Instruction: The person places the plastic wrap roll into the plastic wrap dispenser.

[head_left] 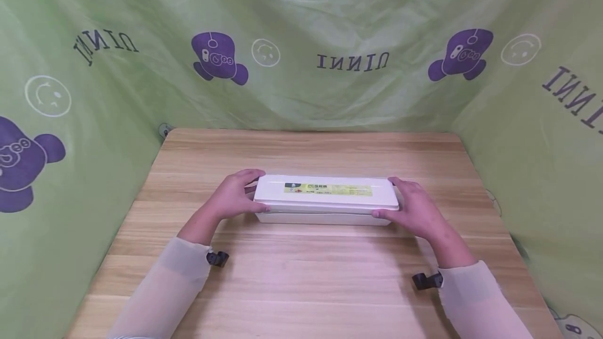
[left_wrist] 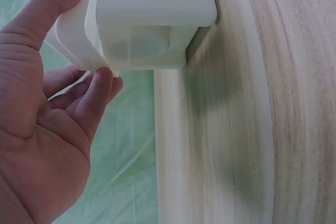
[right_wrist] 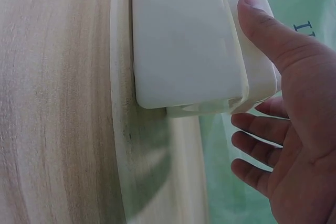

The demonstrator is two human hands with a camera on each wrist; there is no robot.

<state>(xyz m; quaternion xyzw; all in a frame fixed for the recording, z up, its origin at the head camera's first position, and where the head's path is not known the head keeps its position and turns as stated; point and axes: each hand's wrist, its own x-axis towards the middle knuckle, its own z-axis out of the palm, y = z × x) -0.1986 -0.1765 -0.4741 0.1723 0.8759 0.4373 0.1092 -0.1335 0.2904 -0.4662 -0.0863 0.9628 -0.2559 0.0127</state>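
Observation:
A long white plastic storage box (head_left: 325,218) lies crosswise on the wooden table, its white lid (head_left: 273,192) on top. The lid bears a yellow-green label (head_left: 330,189). At the left end, my left hand (head_left: 235,195) grips the lid, thumb at the near edge and fingers around the end and far corner. My right hand (head_left: 414,205) holds the opposite end, thumb on the near edge, a fingertip at the far corner. In the left wrist view, the thumb and fingertips touch the lid's rim. Several right fingers hang beyond the box end in the right wrist view. The box's contents are hidden.
The wooden table (head_left: 301,281) extends around the box on all sides. A green curtain (head_left: 301,98) with purple figures and lettering hangs behind it and at both sides. Small black devices sit at the left wrist (head_left: 218,259) and right wrist (head_left: 426,281).

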